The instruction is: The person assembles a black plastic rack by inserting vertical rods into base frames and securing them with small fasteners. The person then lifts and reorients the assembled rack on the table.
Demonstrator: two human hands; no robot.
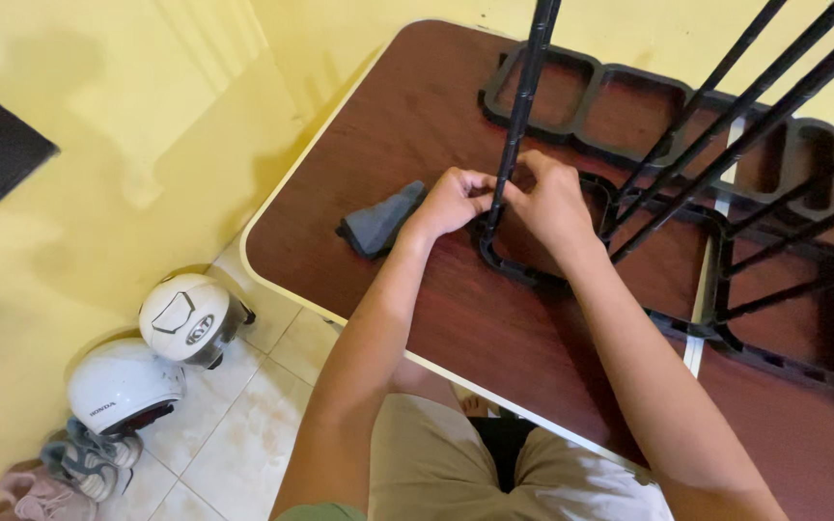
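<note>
**Both hands pinch a black rod at the corner of a plastic frame**

The left hand (451,201) and the right hand (552,201) meet on either side of a thin black rod (518,116), fingers closed narrowly around its lower end. The rod rises steeply from the hands toward the top of the view. Its foot sits at the near left corner of a black plastic frame (591,92) made of rounded square cells, which lies flat on the dark brown desk (388,145).

Right of the rod, several more black rods (745,106) slant up from the frame, and further cells of the frame spread away from the rod across the desk. Just left of the rod, touching the left hand's knuckle side, lies a crumpled grey cloth (378,224).

Below and well left of the rod, past the desk's pale edge, two white helmets (185,318) rest on the tiled floor (234,444) against a yellow wall (98,241), with a pair of grey shoes (89,455) beside them. The person's beige-clad knees show under the desk's near edge.
</note>
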